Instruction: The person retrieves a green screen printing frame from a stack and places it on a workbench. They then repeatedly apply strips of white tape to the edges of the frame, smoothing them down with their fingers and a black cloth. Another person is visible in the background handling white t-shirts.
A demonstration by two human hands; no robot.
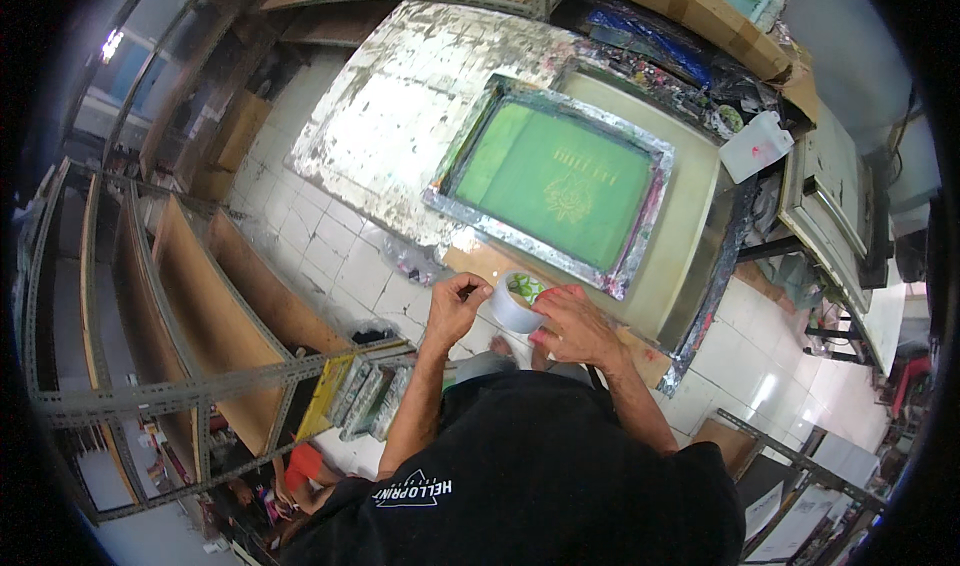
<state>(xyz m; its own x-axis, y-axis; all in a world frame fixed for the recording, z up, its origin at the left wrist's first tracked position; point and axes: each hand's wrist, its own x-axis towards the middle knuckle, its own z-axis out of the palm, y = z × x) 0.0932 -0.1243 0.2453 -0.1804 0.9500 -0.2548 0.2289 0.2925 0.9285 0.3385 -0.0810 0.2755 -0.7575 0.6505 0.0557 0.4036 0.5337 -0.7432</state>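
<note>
A paint-spattered table (370,116) fills the middle of the view, its left part bare white. Toward the tabletop's right edge lies a framed green screen (520,166) with a pale flower design, its frame smeared with paint. By the right edge, beyond the screen, sits a white jug (757,146). At the near edge, the right hand (580,328) is closed around a roll of clear tape (514,316), with something red (573,292) against its fingers. The left hand (456,308) has thumb and fingertips pinched together just beside the roll, perhaps on the tape's end.
</note>
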